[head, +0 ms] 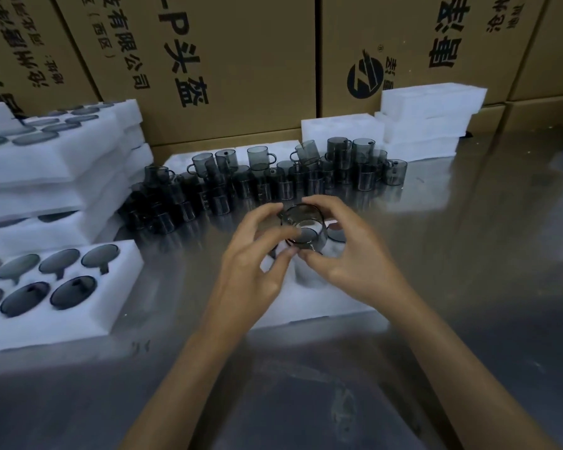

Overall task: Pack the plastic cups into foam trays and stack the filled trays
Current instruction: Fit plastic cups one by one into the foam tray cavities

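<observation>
Both hands, left hand [257,254] and right hand [348,254], clamp their fingers round one smoky cup [301,227] held just above the foam tray [322,303] directly beneath the grip; judged sound practice is to keep it upright, line the handle with the pocket's notch, and press evenly. Beyond the grip stands the crowd of loose cups [273,180], filled trays [56,287] lie left, empty trays [429,115] far right; nothing obstructs the pocket.
</observation>
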`<action>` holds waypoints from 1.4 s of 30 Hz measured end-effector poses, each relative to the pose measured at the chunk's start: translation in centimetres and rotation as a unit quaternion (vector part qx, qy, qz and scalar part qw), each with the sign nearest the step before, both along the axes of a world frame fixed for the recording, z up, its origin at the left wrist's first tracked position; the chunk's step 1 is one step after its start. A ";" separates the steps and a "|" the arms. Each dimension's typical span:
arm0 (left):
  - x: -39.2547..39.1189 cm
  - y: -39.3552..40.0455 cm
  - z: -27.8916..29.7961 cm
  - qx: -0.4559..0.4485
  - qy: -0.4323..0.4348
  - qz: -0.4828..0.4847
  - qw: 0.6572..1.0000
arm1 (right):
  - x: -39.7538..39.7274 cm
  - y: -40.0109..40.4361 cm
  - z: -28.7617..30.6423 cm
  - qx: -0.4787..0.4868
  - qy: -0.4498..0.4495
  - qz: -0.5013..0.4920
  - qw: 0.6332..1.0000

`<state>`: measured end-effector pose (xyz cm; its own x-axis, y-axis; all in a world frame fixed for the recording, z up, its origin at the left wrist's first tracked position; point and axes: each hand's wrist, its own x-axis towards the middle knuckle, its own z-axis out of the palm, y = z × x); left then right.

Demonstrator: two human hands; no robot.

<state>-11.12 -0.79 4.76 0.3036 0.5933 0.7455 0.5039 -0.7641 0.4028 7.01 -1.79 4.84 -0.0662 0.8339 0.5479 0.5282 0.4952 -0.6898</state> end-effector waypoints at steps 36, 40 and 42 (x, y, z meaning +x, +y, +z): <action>-1.1 -1.0 -2.8 0.097 0.069 -0.037 0.992 | 2.6 -4.4 -2.6 0.173 -0.164 -0.062 0.969; -1.0 -0.9 -3.2 0.101 0.051 -0.009 0.994 | 2.3 -4.1 -3.3 0.178 -0.112 -0.068 0.975; -1.0 -0.7 -3.3 0.097 0.048 -0.003 0.994 | 2.2 -4.0 -3.4 0.168 -0.104 -0.068 0.978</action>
<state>-12.14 -1.51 1.43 0.3820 0.4398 0.8128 0.5278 -0.8258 0.1988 9.18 -5.83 1.48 -0.1065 0.6187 0.7784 0.7173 0.5899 -0.3708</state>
